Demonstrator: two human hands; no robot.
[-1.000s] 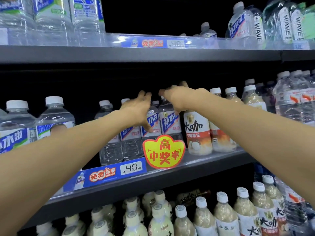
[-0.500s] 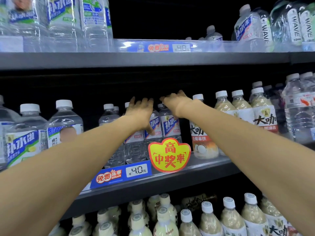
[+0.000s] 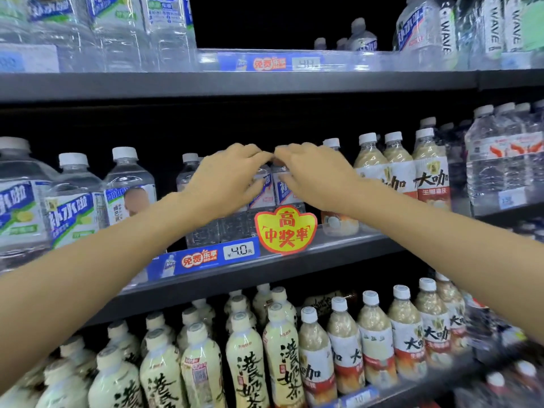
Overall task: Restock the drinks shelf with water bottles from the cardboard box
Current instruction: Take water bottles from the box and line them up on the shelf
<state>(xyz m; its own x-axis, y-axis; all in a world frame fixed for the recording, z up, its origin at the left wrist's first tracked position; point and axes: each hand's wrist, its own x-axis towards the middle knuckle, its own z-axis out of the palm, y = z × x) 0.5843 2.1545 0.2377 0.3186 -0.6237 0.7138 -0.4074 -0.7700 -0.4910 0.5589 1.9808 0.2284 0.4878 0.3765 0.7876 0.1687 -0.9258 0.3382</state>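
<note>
Water bottles with blue labels stand on the middle shelf, behind a yellow sign and a blue price strip. Left hand and right hand reach in side by side, fingers bent down over the bottle tops, fingertips nearly meeting; whether either grips a bottle cannot be told, since the hands hide the caps. Tan drink bottles stand to the right, milk tea bottles on the shelf below

Both hands, left hand and right hand, rest on water bottles.
</note>
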